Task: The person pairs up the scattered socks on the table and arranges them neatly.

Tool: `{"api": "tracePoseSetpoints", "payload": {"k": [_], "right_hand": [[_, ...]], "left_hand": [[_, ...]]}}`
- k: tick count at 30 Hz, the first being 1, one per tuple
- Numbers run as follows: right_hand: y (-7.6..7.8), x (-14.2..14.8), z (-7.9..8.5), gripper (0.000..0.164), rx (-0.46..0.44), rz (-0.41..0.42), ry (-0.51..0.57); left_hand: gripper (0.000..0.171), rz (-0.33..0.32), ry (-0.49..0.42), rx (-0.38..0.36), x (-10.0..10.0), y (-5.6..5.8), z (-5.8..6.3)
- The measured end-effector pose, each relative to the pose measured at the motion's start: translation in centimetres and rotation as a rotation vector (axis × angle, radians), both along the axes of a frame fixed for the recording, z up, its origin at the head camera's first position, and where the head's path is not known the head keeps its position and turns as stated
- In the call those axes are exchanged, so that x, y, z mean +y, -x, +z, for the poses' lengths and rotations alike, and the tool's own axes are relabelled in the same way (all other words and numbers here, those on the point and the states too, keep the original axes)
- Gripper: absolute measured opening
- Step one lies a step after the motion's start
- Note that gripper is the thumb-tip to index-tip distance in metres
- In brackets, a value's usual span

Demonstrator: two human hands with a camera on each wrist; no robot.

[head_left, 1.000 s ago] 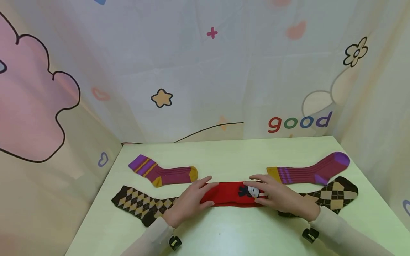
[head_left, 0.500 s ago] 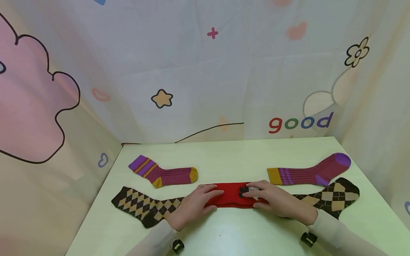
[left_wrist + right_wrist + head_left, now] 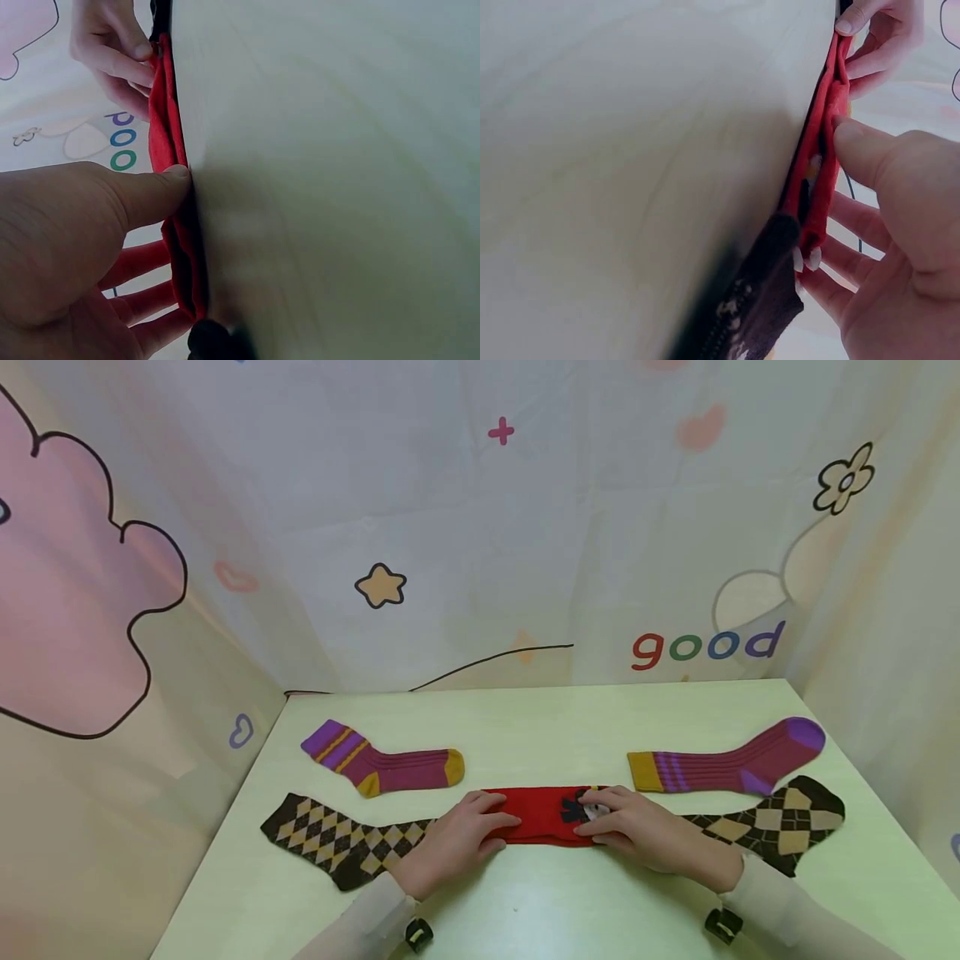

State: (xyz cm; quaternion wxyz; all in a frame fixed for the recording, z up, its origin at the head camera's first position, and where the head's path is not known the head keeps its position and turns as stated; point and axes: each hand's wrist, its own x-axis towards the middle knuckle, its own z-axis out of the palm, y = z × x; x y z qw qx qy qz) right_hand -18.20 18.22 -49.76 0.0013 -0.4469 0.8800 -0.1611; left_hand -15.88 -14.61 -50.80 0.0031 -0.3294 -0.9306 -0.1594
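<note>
A red sock with a white-faced cartoon figure lies flat across the middle of the table, layered along its near edge. My left hand holds its left end, thumb at the near edge and fingers bent over the top. At the other end my right hand does likewise, covering part of the figure. In the left wrist view, the thumb touches the red sock's edge. The right wrist view has the thumb against the upper red layer. Both hands partly hide the argyle socks beside them.
An argyle sock lies at left, another argyle sock at right. Behind them are a purple and maroon sock and a similar sock. A printed curtain hangs around the table.
Both hands have come down from lightly spread fingers to bend closer over the red sock's ends. The left hand has shifted slightly right. The socks stay in place.
</note>
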Motion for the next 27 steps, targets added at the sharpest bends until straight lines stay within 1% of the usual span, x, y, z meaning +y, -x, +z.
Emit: {"api": "tracePoseSetpoints", "payload": {"k": [5,13,21,27], "right_hand": [[0.0,-0.04,-0.19,0.031,0.03,-0.009,-0.025],[-0.04,-0.02,-0.43,0.031,0.05,-0.017,-0.017],[0.08,0.02,-0.29,0.031,0.036,-0.012,-0.014],[0.54,-0.23,0.09,0.028,0.027,0.011,-0.021]], "left_hand": [[0.03,0.006,0.006,-0.008,0.15,0.06,0.16],[0.03,0.01,0.024,-0.004,0.27,0.14,0.23],[0.028,0.001,0.024,0.016,0.28,0.14,0.07],[0.028,-0.005,0.037,0.001,0.28,0.55,0.18]]}}
